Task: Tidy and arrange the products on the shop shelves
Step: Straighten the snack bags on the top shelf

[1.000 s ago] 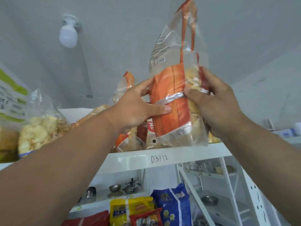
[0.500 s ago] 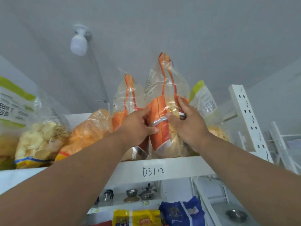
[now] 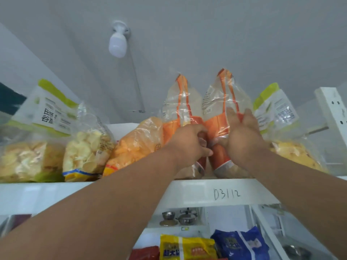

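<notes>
Two clear snack bags with orange stripes stand upright side by side on the white top shelf (image 3: 197, 190). My right hand (image 3: 242, 139) grips the right orange-striped bag (image 3: 223, 102) around its middle. My left hand (image 3: 189, 145) reaches between the two bags with curled fingers and holds the lower part of the left orange-striped bag (image 3: 180, 102). Both bag bottoms rest on the shelf behind my hands.
Left along the shelf lie an orange crisp bag (image 3: 137, 143), a clear chip bag (image 3: 88, 147) and a green-labelled bag (image 3: 32, 145). Another green-labelled bag (image 3: 277, 117) stands at right. A bulb (image 3: 118, 44) hangs overhead. Packets (image 3: 187, 248) and metal pots (image 3: 185, 218) sit below.
The right orange-striped bag came down from mid-air and now stands on the shelf beside the left one. Both hands followed it, further back onto the shelf.
</notes>
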{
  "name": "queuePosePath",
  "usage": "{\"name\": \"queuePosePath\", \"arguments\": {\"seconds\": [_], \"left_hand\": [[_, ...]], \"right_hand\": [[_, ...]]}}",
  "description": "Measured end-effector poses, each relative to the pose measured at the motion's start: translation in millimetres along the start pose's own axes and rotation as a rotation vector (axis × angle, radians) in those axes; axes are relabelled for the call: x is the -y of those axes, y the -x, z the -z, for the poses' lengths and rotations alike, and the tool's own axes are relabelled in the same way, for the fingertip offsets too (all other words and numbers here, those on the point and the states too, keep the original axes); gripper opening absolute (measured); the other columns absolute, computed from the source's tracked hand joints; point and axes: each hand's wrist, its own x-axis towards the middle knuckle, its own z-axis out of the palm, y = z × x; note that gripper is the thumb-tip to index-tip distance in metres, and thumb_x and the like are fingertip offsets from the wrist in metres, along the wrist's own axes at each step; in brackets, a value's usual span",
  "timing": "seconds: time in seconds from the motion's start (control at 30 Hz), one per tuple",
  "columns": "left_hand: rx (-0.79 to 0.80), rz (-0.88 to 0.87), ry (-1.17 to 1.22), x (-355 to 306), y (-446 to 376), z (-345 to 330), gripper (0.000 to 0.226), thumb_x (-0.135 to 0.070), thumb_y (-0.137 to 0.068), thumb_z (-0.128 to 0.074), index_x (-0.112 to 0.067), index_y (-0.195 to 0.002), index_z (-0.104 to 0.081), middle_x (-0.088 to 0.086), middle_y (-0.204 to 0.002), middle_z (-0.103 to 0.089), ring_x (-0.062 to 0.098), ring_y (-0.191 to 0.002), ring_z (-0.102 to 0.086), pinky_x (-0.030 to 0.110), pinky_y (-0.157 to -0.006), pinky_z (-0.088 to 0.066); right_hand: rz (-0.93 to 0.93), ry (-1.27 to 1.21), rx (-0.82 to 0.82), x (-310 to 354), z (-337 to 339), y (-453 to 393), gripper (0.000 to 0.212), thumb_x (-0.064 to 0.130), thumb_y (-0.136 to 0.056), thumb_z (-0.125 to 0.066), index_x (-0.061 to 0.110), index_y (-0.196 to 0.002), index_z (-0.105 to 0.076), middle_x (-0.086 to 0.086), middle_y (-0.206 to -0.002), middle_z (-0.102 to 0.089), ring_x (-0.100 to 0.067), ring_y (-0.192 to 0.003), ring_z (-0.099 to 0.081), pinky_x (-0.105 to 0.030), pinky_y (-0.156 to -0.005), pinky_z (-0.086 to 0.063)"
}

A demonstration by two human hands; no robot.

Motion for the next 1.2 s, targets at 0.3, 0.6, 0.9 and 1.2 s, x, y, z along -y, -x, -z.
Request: {"name": "queuePosePath", "arguments": {"seconds": [0.3, 0.6, 0.9, 1.2], "left_hand": [[0.025, 0.082, -0.087, 63.4, 49.8, 100.7, 0.078, -0.029, -0.082, -0.091, -0.027, -0.152, -0.056, -0.005, -0.152, -0.057, 0.015, -0.129, -0.060, 0.023, -0.088, -0.046], [0.117, 0.042, 0.050, 70.3, 44.2, 92.7, 0.091, -0.018, -0.082, -0.091, -0.025, -0.160, -0.044, 0.004, -0.159, -0.051, 0.024, -0.140, -0.055, 0.038, -0.115, -0.048], [0.036, 0.110, 0.275, 49.6, 59.4, 102.0, 0.065, -0.037, -0.103, -0.066, -0.028, -0.162, -0.040, -0.002, -0.144, -0.063, 0.015, -0.110, -0.067, 0.026, -0.091, -0.055], [0.096, 0.291, 0.695, 3.9, 88.1, 104.6, 0.031, -0.057, -0.101, -0.063, -0.044, -0.130, -0.063, -0.010, -0.122, -0.074, 0.018, -0.110, -0.071, 0.047, -0.096, -0.059]], "right_hand": [[-0.060, -0.089, 0.181, 120.5, -43.7, 24.9, 0.125, 0.065, -0.072, -0.087, 0.043, -0.164, -0.006, -0.016, -0.166, -0.014, -0.045, -0.149, -0.032, -0.053, -0.118, -0.040], [-0.220, 0.019, 0.286, 118.9, -46.8, 29.2, 0.129, 0.042, -0.069, -0.097, 0.041, -0.166, -0.013, -0.016, -0.159, -0.040, -0.040, -0.137, -0.053, -0.044, -0.108, -0.052], [-0.031, -0.034, 0.106, 129.3, 24.4, 76.7, 0.090, 0.041, -0.083, -0.082, 0.033, -0.159, -0.034, -0.011, -0.136, -0.050, -0.020, -0.105, -0.052, -0.029, -0.091, -0.045], [-0.189, -0.660, 0.165, 137.0, 86.4, 91.6, 0.106, 0.061, -0.071, -0.085, 0.053, -0.157, -0.024, 0.016, -0.142, -0.063, -0.017, -0.129, -0.061, -0.050, -0.112, -0.049]]}}
